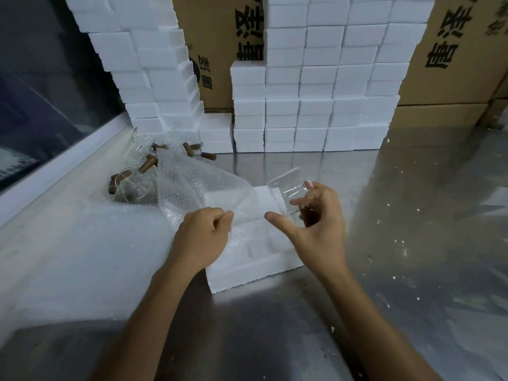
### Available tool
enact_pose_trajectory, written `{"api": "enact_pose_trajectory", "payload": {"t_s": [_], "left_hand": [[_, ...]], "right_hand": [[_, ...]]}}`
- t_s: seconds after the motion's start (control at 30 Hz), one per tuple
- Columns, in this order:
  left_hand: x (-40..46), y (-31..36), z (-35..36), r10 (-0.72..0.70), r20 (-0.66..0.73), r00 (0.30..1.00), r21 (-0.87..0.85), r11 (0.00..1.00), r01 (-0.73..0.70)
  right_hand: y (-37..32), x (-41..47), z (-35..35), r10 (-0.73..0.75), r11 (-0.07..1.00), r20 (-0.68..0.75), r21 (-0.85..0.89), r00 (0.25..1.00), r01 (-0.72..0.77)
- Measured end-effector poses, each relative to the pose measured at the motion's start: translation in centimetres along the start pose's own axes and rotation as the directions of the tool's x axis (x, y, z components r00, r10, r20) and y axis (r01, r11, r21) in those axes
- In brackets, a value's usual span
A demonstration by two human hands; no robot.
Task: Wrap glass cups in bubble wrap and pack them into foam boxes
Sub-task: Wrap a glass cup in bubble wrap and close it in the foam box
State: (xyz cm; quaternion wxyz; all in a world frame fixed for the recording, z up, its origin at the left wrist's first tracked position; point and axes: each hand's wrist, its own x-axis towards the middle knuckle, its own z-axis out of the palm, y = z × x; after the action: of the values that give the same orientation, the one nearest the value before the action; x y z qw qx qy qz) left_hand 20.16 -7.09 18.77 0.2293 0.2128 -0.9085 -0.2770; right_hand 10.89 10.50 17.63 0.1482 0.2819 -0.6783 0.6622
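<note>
An open white foam box [247,268] lies on the steel table right in front of me. My right hand [316,224] holds a clear glass cup [288,188] above the box's far right corner, fingers curled round it. My left hand [203,235] pinches the edge of a bubble wrap sheet [192,185] that lifts up from the table over the box's left side. Several more glass cups with brown wooden handles [143,166] lie in a heap at the back left.
Stacks of white foam boxes [302,105] form a wall at the back, with brown cardboard cartons [461,64] behind them. More bubble wrap [82,257] covers the table's left side. Foam crumbs dot the steel table [412,243] on the right.
</note>
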Motion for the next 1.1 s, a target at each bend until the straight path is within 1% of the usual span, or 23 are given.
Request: {"api": "enact_pose_trajectory", "payload": {"t_s": [0.07,0.13,0.2,0.27,0.33,0.37,0.43,0.5,0.57,0.6,0.7,0.77,0.87,1.0,1.03,1.1], "left_hand": [[0.1,0.3,-0.3,-0.007,-0.066,0.998,-0.033,0.999,0.005],[0.1,0.8,-0.8,-0.010,-0.167,0.986,-0.022,1.000,0.006],[-0.1,1.3,-1.3,-0.003,-0.234,0.972,0.005,1.000,0.004],[-0.3,1.8,-1.5,0.086,-0.256,0.963,0.071,0.995,-0.070],[-0.4,2.4,-1.6,0.179,-0.228,0.957,0.139,0.979,-0.150],[-0.5,2.6,-1.6,0.200,-0.204,0.958,0.156,0.973,-0.170],[-0.8,3.3,-1.4,0.208,-0.148,0.967,0.179,0.967,-0.181],[-1.1,3.9,-1.2,0.196,-0.121,0.973,0.166,0.970,-0.175],[-1.2,4.4,-1.0,0.165,-0.105,0.981,0.124,0.981,-0.152],[-1.3,4.6,-1.0,0.169,-0.093,0.981,0.110,0.981,-0.159],[-1.2,4.9,-0.9,0.235,-0.083,0.968,0.087,0.970,-0.228],[-1.3,4.9,-0.9,0.256,-0.095,0.962,0.088,0.965,-0.248],[-1.5,5.3,-1.0,0.283,-0.065,0.957,0.060,0.958,-0.280],[-1.6,5.7,-1.2,0.298,-0.033,0.954,0.015,0.955,-0.297],[-1.7,5.7,-1.3,0.303,-0.023,0.953,0.010,0.953,-0.303],[-1.9,6.0,-1.4,0.320,0.003,0.947,-0.011,0.947,-0.320]], "right_hand": [[-0.3,0.1,-0.2,0.131,0.979,0.048,0.151,0.990,-0.136],[-0.6,0.2,-0.4,0.214,0.918,0.115,0.316,0.970,-0.240],[-1.3,0.3,-0.5,0.277,0.830,0.158,0.457,0.948,-0.319],[-2.2,0.3,-0.1,0.327,0.693,0.271,0.582,0.905,-0.425],[-3.0,0.1,0.4,0.311,0.530,0.432,0.661,0.846,-0.532],[-3.4,-0.1,0.6,0.290,0.459,0.499,0.676,0.817,-0.576],[-3.8,-0.6,1.1,0.240,0.326,0.594,0.696,0.768,-0.640],[-4.4,-1.0,1.4,0.202,0.245,0.653,0.688,0.730,-0.683],[-5.1,-1.2,1.4,0.207,0.219,0.685,0.663,0.698,-0.716],[-5.3,-1.2,1.4,0.233,0.205,0.689,0.655,0.686,-0.727],[-5.0,-1.2,1.4,0.351,0.107,0.669,0.667,0.656,-0.737],[-4.6,-1.0,1.1,0.406,0.103,0.648,0.669,0.645,-0.736],[-4.1,-0.4,0.6,0.424,0.100,0.663,0.643,0.617,-0.759],[-3.2,-0.2,0.1,0.423,0.005,0.679,0.661,0.600,-0.751],[-3.1,-0.2,0.1,0.421,0.000,0.675,0.667,0.606,-0.745],[-2.8,-0.3,0.4,0.421,0.032,0.663,0.671,0.618,-0.741]]}}
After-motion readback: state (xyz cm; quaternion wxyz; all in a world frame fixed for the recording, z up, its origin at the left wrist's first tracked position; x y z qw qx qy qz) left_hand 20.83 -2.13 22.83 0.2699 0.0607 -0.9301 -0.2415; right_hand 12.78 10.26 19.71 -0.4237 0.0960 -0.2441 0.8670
